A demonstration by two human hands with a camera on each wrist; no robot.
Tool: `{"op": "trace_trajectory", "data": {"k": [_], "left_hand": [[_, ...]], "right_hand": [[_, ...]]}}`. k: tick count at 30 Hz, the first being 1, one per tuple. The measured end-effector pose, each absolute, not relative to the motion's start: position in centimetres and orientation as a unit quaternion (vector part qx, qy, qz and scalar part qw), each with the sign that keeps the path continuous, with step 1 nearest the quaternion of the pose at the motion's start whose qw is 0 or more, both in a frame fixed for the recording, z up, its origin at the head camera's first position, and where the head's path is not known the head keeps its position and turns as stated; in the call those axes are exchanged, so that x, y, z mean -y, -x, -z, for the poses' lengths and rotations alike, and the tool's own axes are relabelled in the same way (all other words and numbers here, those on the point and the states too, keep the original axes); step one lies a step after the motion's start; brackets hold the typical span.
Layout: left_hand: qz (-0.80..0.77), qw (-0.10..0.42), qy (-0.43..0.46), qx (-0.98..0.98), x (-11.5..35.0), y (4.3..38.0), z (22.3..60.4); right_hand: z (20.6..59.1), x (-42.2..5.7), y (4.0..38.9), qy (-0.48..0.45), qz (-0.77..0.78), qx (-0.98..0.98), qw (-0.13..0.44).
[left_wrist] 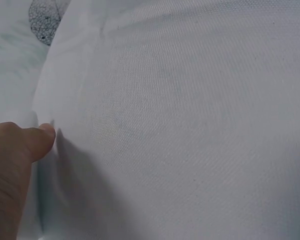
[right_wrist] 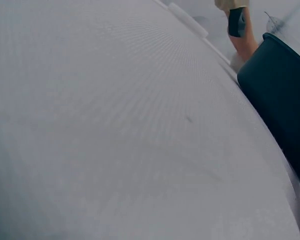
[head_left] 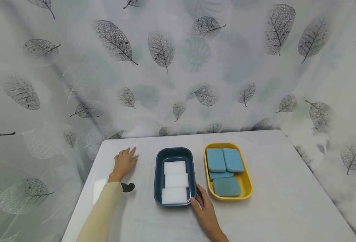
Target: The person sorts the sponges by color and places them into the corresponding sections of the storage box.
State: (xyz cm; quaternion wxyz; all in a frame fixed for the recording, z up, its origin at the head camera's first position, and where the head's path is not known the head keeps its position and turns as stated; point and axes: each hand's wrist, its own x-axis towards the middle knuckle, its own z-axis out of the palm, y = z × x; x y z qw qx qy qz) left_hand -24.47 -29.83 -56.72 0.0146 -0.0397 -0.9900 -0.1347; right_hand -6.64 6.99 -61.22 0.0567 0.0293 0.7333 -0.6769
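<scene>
At the back left of the table, my left hand (head_left: 124,163) holds a white sponge (head_left: 135,153), mostly hidden under the fingers in the head view. In the left wrist view the thumb lies against the side of that sponge (left_wrist: 30,210). A second white sponge (head_left: 97,191) lies by the left forearm. My right hand (head_left: 205,213) grips the near right corner of a dark blue tray (head_left: 158,171), thumb at the front and fingers along the side. Three white sponges (head_left: 176,180) lie in a column inside this tray.
Right of the blue tray stands a yellow tray (head_left: 246,188) with several blue sponges (head_left: 227,187), some stacked. A white cloth (head_left: 274,215) covers the table. A leaf-patterned curtain (head_left: 178,67) hangs behind and at the sides.
</scene>
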Motion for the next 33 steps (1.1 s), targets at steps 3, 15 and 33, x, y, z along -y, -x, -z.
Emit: {"op": "trace_trajectory", "data": {"k": [3,15,33], "left_hand": [[0.135,0.012,0.044,0.990,29.9,24.5,56.7],[0.123,0.021,0.058,0.991,29.9,24.4,56.4],[0.126,0.089,0.105,0.982,27.3,24.3,54.7]], "right_hand": [[61.0,-7.0,6.6,-0.030,0.676,-0.734,0.057],[60.8,-7.1,6.6,-0.025,0.675,-0.735,0.050],[61.4,-7.1,6.5,-0.018,0.681,-0.730,0.044]]}}
